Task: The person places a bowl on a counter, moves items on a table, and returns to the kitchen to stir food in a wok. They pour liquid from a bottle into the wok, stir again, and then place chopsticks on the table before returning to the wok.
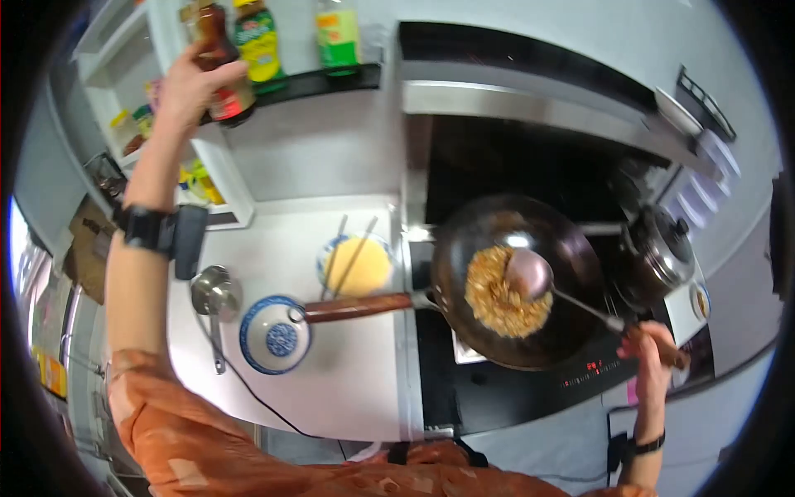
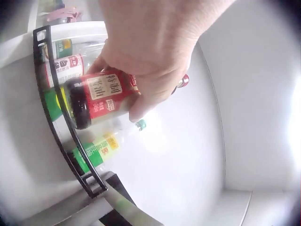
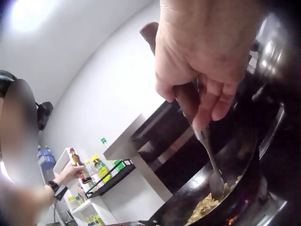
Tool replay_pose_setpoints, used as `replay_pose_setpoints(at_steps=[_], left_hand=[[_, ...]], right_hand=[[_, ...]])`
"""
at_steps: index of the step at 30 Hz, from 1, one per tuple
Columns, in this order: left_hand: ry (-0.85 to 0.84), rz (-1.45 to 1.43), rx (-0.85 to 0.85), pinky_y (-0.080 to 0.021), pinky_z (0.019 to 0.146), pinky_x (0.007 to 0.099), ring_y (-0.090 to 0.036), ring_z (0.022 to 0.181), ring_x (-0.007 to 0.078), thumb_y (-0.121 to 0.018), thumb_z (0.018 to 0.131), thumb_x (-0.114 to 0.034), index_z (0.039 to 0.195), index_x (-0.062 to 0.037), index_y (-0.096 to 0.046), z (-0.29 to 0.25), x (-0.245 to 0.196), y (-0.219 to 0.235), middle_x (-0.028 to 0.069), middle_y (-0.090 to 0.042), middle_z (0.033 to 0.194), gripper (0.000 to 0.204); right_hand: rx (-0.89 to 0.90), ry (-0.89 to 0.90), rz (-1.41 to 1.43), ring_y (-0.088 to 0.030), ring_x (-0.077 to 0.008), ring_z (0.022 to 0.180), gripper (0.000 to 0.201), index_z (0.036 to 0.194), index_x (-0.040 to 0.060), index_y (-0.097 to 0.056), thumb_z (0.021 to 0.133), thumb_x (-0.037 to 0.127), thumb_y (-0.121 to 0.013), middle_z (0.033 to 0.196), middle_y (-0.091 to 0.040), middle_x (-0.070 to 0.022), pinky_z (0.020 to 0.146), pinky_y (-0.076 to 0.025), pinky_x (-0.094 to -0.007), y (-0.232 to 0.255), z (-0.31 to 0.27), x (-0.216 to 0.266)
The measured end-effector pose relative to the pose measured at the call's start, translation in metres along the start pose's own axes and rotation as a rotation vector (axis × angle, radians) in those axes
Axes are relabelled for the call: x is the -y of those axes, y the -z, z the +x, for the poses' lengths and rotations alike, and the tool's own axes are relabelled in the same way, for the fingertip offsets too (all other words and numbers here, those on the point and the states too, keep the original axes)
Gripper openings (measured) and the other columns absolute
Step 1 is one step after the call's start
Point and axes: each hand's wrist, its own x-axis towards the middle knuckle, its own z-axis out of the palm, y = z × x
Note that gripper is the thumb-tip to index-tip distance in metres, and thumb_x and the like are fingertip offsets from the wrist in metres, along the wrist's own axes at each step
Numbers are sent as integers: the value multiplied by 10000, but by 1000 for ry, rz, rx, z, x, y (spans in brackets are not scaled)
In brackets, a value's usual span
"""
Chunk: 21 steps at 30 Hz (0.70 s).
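With our left hand [image 1: 187, 89] we grip a dark bottle [image 2: 104, 92] with a red label, right beside a yellow and green bottle [image 1: 260, 48] on the shelf [image 1: 300, 92]. Our right hand [image 1: 652, 354] holds a ladle [image 1: 530, 276], its round end touching the food [image 1: 499, 313] in the pan [image 1: 571, 319], left of that hand.

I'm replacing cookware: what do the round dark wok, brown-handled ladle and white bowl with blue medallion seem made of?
Round dark wok: probably iron or steel, glinting like metal. Brown-handled ladle: shiny silvery metal; brown grip likely wood. White bowl with blue medallion: likely glazed ceramic, given its crisp pattern.
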Motion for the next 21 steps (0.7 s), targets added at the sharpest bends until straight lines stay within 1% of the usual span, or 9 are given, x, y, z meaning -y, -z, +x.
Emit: replay_pose_setpoints(at_steps=[3, 4, 6, 10, 12, 13, 17, 19, 21], left_hand=[[16, -97, -94, -499, 740, 282, -600, 862, 184, -783, 615, -246, 1135, 56, -491, 22, 0, -17, 135, -606, 986, 668], [45, -137, -89, -486, 755, 286, -598, 849, 179, -775, 636, -217, 1105, 43, -507, 33, 5, -22, 116, -613, 965, 600], [65, -182, -89, -474, 771, 290, -596, 836, 175, -766, 657, -188, 1076, 29, -522, 51, 12, -35, 98, -621, 944, 532], [-14, 52, -215, -480, 759, 294, -601, 818, 175, -780, 625, -212, 1025, 27, -538, 88, 20, -67, 112, -621, 927, 526], [-17, 123, -211, -464, 822, 339, -604, 912, 270, -782, 568, -322, 1074, 27, -524, 95, 22, -81, 174, -614, 985, 667], [51, 139, -195, -457, 838, 341, -601, 927, 277, -781, 570, -325, 1055, 17, -530, 98, 23, -89, 179, -610, 1004, 644], [124, 67, -156, -460, 835, 333, -601, 928, 264, -778, 569, -256, 1068, 23, -530, 101, 36, -118, 170, -614, 1007, 624], [179, -5, -88, -490, 750, 317, -607, 829, 200, -753, 606, -127, 1055, 39, -517, 104, 49, -129, 130, -613, 948, 533], [199, -35, -15, -492, 737, 310, -606, 815, 196, -741, 609, -95, 1048, 39, -522, 107, 61, -134, 123, -615, 936, 508]], right_hand=[[94, -10, -43, -614, -192, 700, 270, 993, 7, -526, 849, 228, -585, 861, -601, -130, 568, -528, -291, -8, -10, 11], [127, -12, -52, -614, -191, 686, 268, 987, 9, -527, 846, 228, -591, 843, -603, -130, 562, -527, -290, -10, -9, 12], [92, -10, -103, -612, -185, 662, 272, 981, 11, -533, 833, 226, -610, 818, -607, -124, 557, -527, -286, -17, -11, 24], [-83, 25, -216, -598, -161, 630, 210, 954, 9, -539, 831, 171, -588, 772, -595, -98, 559, -518, -264, -7, -6, 38], [-156, -8, -283, -577, -155, 622, 210, 929, -15, -539, 809, 148, -594, 789, -585, -105, 540, -508, -262, -5, -7, 50], [-140, 66, -325, -574, -139, 577, 186, 946, 15, -540, 838, 163, -576, 746, -586, -83, 532, -491, -237, 1, -8, 44], [-158, -52, -281, -559, -132, 546, 176, 921, 19, -537, 834, 164, -582, 731, -580, -75, 486, -482, -241, -15, -13, 41], [-173, -49, -267, -560, -136, 537, 182, 921, 20, -537, 832, 171, -585, 725, -580, -76, 477, -483, -246, -22, -15, 36], [-178, -51, -254, -570, -152, 535, 207, 923, 20, -536, 824, 191, -595, 733, -584, -84, 470, -493, -264, -23, -16, 32]])
